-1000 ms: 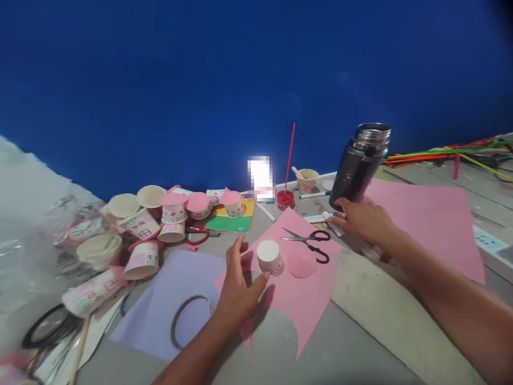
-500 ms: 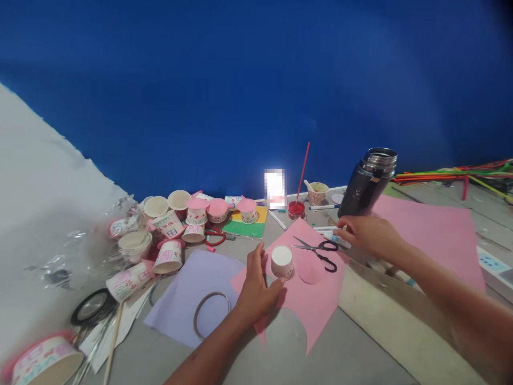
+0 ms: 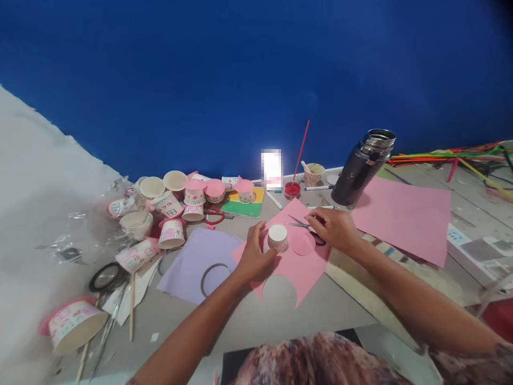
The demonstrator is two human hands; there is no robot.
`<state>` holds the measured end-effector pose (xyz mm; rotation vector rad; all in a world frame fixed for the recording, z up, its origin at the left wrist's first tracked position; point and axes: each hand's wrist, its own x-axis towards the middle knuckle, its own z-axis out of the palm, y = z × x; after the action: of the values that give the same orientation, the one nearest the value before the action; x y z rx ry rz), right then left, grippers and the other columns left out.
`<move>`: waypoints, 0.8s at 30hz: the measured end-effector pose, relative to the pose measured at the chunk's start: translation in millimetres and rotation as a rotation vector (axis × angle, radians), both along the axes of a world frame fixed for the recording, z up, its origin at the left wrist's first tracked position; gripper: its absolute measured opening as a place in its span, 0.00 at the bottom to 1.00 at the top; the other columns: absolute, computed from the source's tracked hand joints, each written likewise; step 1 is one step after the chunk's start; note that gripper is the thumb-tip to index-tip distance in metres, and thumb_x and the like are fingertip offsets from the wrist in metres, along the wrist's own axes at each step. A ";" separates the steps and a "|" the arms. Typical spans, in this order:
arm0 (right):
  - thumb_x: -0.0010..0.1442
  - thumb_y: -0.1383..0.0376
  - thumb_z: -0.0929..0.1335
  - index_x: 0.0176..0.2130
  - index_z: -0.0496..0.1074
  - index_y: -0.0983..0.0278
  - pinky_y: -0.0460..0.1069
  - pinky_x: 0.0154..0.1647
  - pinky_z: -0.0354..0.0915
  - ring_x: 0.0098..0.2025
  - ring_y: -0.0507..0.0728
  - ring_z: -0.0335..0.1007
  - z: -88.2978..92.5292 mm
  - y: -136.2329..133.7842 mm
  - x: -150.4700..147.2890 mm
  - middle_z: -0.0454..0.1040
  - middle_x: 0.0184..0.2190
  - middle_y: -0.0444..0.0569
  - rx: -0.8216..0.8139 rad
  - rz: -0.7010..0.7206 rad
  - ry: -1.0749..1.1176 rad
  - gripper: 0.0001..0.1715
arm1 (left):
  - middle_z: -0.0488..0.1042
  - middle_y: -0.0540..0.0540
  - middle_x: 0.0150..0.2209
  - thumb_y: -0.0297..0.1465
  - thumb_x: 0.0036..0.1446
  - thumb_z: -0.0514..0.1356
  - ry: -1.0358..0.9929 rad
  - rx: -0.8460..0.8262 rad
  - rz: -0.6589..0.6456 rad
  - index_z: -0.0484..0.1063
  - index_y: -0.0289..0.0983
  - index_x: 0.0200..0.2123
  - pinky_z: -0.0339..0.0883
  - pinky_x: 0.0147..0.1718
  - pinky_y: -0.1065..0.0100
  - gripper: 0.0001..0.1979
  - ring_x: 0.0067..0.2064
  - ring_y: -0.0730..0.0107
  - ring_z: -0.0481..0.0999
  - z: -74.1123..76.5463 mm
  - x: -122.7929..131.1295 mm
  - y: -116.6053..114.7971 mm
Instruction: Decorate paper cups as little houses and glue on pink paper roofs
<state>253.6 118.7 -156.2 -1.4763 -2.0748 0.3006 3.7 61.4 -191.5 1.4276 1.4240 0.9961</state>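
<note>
A small white paper cup [image 3: 278, 236] stands upside down on a cut sheet of pink paper [image 3: 306, 270]. My left hand [image 3: 256, 254] curls round its left side, thumb at the near rim and fingers behind. To the cup's right lies a loose pink paper disc [image 3: 303, 245]. Scissors [image 3: 300, 224] with black handles rest on the pink sheet, blades pointing left. Over their handles is my right hand [image 3: 331, 224], its fingertips pinched together. What those fingers hold, if anything, is hidden. Behind the hand lies a white marker [image 3: 320, 207].
Decorated paper cups [image 3: 194, 195] crowd the left, near a purple sheet [image 3: 192, 262] with a tape ring [image 3: 210, 278] on it. A dark flask [image 3: 360, 171] stands behind my right hand. Red paint [image 3: 292, 190] with a brush sits at the back, and another pink sheet [image 3: 404, 219] lies right.
My right hand has moved left from beside the markers to above the scissors, fingers pinched. The left hand stays at the cup. The view has tilted down.
</note>
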 end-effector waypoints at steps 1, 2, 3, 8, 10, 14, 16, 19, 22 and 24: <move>0.66 0.55 0.65 0.30 0.77 0.61 0.49 0.33 0.55 0.29 0.56 0.72 -4.8 2.2 -1.9 0.81 0.28 0.49 0.008 0.008 0.017 0.19 | 0.61 0.36 0.65 0.29 0.48 0.69 0.022 -0.013 -0.025 0.63 0.41 0.64 0.61 0.64 0.51 0.39 0.67 0.47 0.64 0.4 -1.6 2.2; 0.66 0.55 0.65 0.31 0.77 0.62 0.49 0.33 0.56 0.30 0.56 0.72 -9.9 3.8 -3.4 0.81 0.28 0.49 0.015 0.016 0.034 0.19 | 0.61 0.36 0.64 0.29 0.47 0.69 0.041 -0.019 -0.047 0.64 0.40 0.63 0.62 0.63 0.51 0.39 0.66 0.47 0.65 0.7 -3.4 4.4; 0.67 0.55 0.64 0.31 0.77 0.62 0.49 0.34 0.56 0.30 0.56 0.72 -15.2 4.9 -4.2 0.81 0.28 0.50 0.020 0.025 0.052 0.19 | 0.62 0.36 0.63 0.29 0.47 0.69 0.054 -0.021 -0.070 0.65 0.40 0.63 0.63 0.62 0.52 0.38 0.65 0.48 0.66 1.0 -5.1 6.4; 0.66 0.56 0.65 0.30 0.77 0.61 0.48 0.31 0.57 0.26 0.54 0.71 -35.6 4.3 -0.8 0.80 0.25 0.46 0.009 0.071 0.138 0.18 | 0.65 0.38 0.57 0.26 0.45 0.67 0.050 -0.017 -0.135 0.70 0.39 0.60 0.68 0.56 0.56 0.36 0.61 0.50 0.69 -0.2 -7.7 12.9; 0.66 0.57 0.65 0.30 0.76 0.61 0.48 0.31 0.59 0.26 0.54 0.72 -39.3 4.7 2.4 0.80 0.25 0.45 0.005 0.071 0.175 0.17 | 0.65 0.39 0.55 0.26 0.46 0.66 0.041 -0.009 -0.106 0.73 0.39 0.57 0.67 0.56 0.56 0.31 0.60 0.51 0.69 -0.6 -5.1 14.0; 0.67 0.59 0.65 0.30 0.76 0.61 0.47 0.31 0.61 0.26 0.54 0.72 -42.4 8.5 6.1 0.79 0.24 0.44 -0.003 0.060 0.239 0.17 | 0.68 0.40 0.54 0.26 0.44 0.67 0.020 0.040 0.024 0.75 0.39 0.49 0.65 0.56 0.56 0.25 0.57 0.52 0.70 7.5 1.9 14.4; 0.67 0.59 0.65 0.30 0.76 0.61 0.47 0.31 0.62 0.26 0.54 0.73 -43.9 10.1 5.4 0.79 0.24 0.44 -0.009 0.064 0.263 0.17 | 0.69 0.41 0.53 0.27 0.44 0.68 -0.019 0.079 0.061 0.75 0.39 0.48 0.65 0.55 0.57 0.24 0.56 0.52 0.71 16.5 3.7 14.1; 0.67 0.59 0.66 0.30 0.76 0.61 0.47 0.30 0.62 0.26 0.54 0.73 -46.4 10.3 2.5 0.79 0.24 0.44 -0.021 0.084 0.288 0.16 | 0.71 0.41 0.53 0.28 0.43 0.69 -0.119 0.098 0.106 0.76 0.39 0.47 0.64 0.56 0.57 0.24 0.57 0.51 0.71 29.0 2.9 13.8; 0.67 0.58 0.66 0.30 0.76 0.61 0.47 0.29 0.62 0.26 0.54 0.73 -48.1 9.5 0.0 0.79 0.24 0.45 -0.028 0.091 0.306 0.16 | 0.77 0.42 0.48 0.33 0.45 0.71 -0.354 -0.030 0.109 0.77 0.40 0.50 0.67 0.51 0.59 0.26 0.51 0.52 0.75 33.9 0.3 13.2; 0.67 0.59 0.66 0.30 0.76 0.61 0.48 0.29 0.62 0.26 0.54 0.73 -48.5 9.7 -0.2 0.79 0.24 0.45 -0.031 0.087 0.319 0.16 | 0.80 0.42 0.44 0.37 0.48 0.71 -0.558 -0.141 0.072 0.77 0.39 0.52 0.69 0.49 0.59 0.26 0.49 0.53 0.77 33.9 -0.4 12.5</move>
<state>253.4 128.4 -204.7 -1.2640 -1.8854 0.5659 3.3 73.9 -157.7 0.9019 1.1063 1.1981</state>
